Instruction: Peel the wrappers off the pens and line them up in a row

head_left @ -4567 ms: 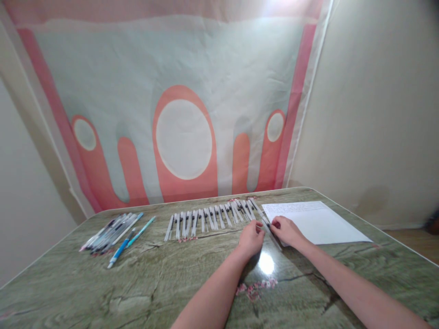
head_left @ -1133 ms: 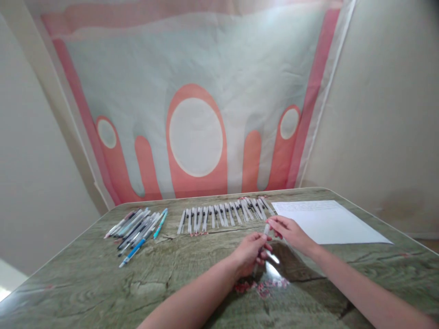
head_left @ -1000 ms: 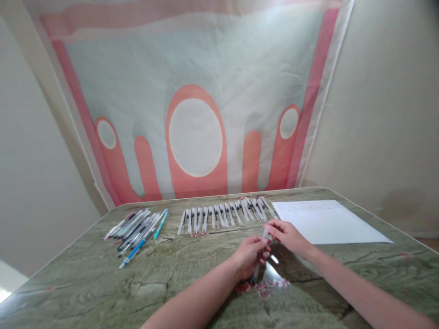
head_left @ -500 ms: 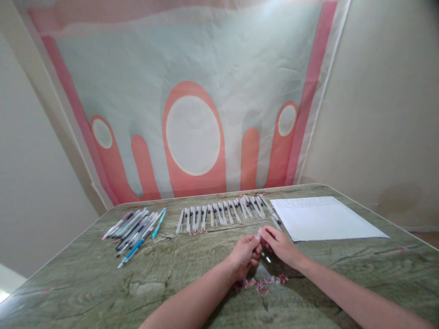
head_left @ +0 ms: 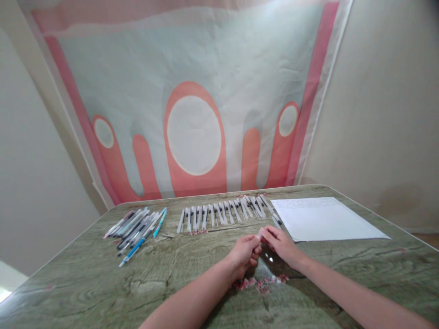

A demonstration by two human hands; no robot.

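My left hand (head_left: pixel 245 255) is closed, thumb and forefinger pinched, over the near middle of the table. Its fingertips meet those of my right hand (head_left: pixel 277 243), which is pinched too. Between them shows a small whitish, translucent piece (head_left: pixel 261 233); most of it is hidden by the fingers, so its kind is unclear. Just beyond the hands lies a row of slim whitish, see-through sticks with black parts (head_left: pixel 222 213), resembling pens or refills. One more such stick (head_left: pixel 276 221) lies right beside my right hand.
A heap of pens (head_left: pixel 135 230) lies at the left, a blue pen (head_left: pixel 132 254) at its near edge. A white paper sheet (head_left: pixel 329 221) with writing along its far edge lies at the right. The wood-patterned table (head_left: pixel 185 283) has printed pink blossoms and stands before a hanging cloth (head_left: pixel 233 91).
Both hands stay nearly in place, fingertips still together. The small whitish piece shows a little more between them. The whole view has shifted slightly.
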